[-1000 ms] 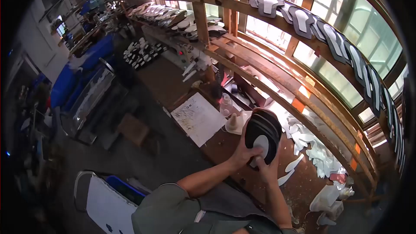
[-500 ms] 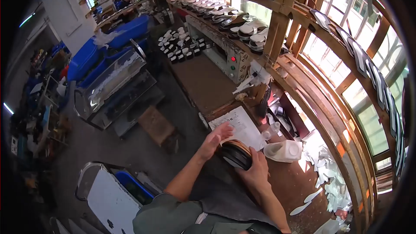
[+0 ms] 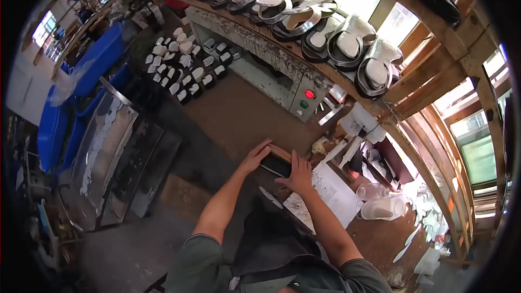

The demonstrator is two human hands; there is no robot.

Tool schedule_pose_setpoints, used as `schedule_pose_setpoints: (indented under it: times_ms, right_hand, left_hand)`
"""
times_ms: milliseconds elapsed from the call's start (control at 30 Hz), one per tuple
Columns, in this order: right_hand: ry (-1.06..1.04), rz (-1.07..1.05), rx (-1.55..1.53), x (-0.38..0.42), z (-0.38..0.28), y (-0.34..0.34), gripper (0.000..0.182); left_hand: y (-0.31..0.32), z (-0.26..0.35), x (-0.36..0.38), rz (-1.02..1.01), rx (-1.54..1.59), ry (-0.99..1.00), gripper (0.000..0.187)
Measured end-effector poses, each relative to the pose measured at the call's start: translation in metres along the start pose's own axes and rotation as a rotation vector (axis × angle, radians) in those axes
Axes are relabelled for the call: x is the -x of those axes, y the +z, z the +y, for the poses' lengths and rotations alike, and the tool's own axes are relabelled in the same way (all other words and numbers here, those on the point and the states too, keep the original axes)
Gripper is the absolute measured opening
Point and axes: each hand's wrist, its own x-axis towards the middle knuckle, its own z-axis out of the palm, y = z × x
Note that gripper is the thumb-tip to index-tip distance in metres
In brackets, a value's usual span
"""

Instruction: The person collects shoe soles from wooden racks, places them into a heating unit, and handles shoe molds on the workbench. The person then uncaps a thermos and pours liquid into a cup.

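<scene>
My left hand [image 3: 256,157] and my right hand [image 3: 298,176] hold a black and tan sandal [image 3: 275,165] between them, over the near edge of the brown conveyor belt [image 3: 230,122]. The left fingers wrap its far left end, while the right fingers and thumb grip its right side. Its dark face and tan edge show between the hands, and the rest is hidden. Close to my right wrist lies a printed white sheet [image 3: 334,192] on the bench. Farther along the belt, several small black and white shoe pieces [image 3: 187,76] stand in a group.
A machine housing [image 3: 293,95] with a lit red button spans the belt. Sandals [image 3: 347,43] line the wooden shelf above. To the right are a white plastic jug [image 3: 382,209] and white scraps [image 3: 429,201]. A metal-framed cart [image 3: 111,157] and blue bins [image 3: 97,70] stand at left.
Both hands have carried the sandal forward and left, from over the bench and paper to the conveyor's near end. The left hand, loosely open before, now grips it. The view has shifted toward the belt.
</scene>
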Motion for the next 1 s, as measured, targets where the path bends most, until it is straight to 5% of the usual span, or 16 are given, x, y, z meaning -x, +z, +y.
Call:
schedule_pose_setpoints:
  times_ms: [167,233,300,367,433,600,667,733,800,867,1000]
  right_hand:
    - [0.155,0.017,-0.045,0.032,0.006,0.022,0.108]
    - [0.234,0.060,-0.054,0.032,0.008,0.022,0.103]
    - [0.291,-0.236,-0.154,0.020,0.015,0.018,0.091]
    - [0.384,-0.173,-0.219,0.013,-0.017,-0.028,0.078]
    - [0.821,-0.380,-0.553,0.024,-0.043,-0.053,0.073]
    - [1.171,-0.063,-1.266,0.116,-0.047,-0.011,0.063]
    - [1.255,0.110,-1.438,0.141,-0.044,-0.020,0.051]
    - [1.314,0.207,-1.495,0.164,-0.034,-0.047,0.042]
    - [1.335,0.271,-1.446,0.185,-0.021,-0.061,0.037]
    - [1.351,0.317,-1.492,0.198,-0.012,-0.072,0.033]
    - [1.438,0.420,-1.514,0.215,-0.013,-0.081,0.036]
  left_hand:
    - [0.017,-0.003,0.012,0.053,-0.179,0.224,0.055]
    - [0.004,0.003,0.006,-0.102,-0.176,0.159,0.059]
    - [-0.018,0.002,0.014,-0.225,-0.185,0.079,0.062]
    - [-0.028,-0.001,0.015,-0.231,0.349,-0.037,0.066]
    - [-0.007,0.008,0.040,-0.200,0.489,-0.112,0.069]
    - [0.048,0.005,0.067,-0.111,0.487,-0.270,0.081]
    - [0.050,0.013,0.049,-0.138,0.594,-0.539,0.075]
    - [0.071,0.006,0.006,-0.043,-0.011,-0.462,0.069]
    - [0.100,0.006,-0.041,-0.039,-0.643,-0.156,0.068]
    - [0.138,0.002,-0.073,0.090,-0.884,0.253,0.060]
    - [0.167,0.020,-0.100,-0.170,-1.035,0.060,0.047]
